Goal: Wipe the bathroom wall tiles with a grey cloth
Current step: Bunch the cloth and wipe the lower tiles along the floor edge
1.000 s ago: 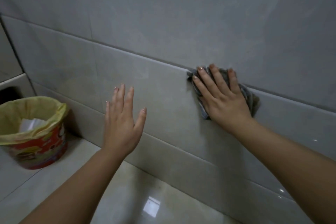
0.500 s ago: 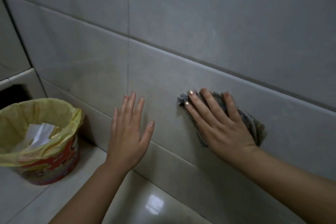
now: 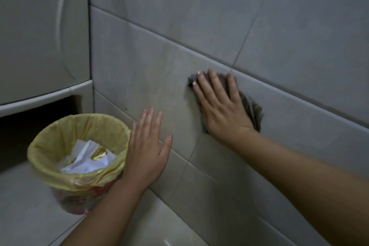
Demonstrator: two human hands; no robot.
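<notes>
My right hand [image 3: 221, 109] lies flat with straight fingers on the grey cloth [image 3: 252, 107] and presses it against the grey wall tiles [image 3: 139, 70]. Only the cloth's edges show around the hand, at the fingertips and beside the wrist. My left hand [image 3: 146, 151] is held up with fingers straight, lower and to the left, close to the tiles near the wall's base. It holds nothing; whether it touches the wall I cannot tell.
A small bin [image 3: 77, 158] lined with a yellow bag and holding crumpled paper stands on the pale floor [image 3: 24, 215] at the left, next to my left hand. Behind it a wall corner [image 3: 89, 46] and a dark recess [image 3: 30, 126] under a ledge.
My right hand has slid the cloth down and to the left along the tiles. The view has swung left, bringing the bin and the corner further in. My left hand stays open.
</notes>
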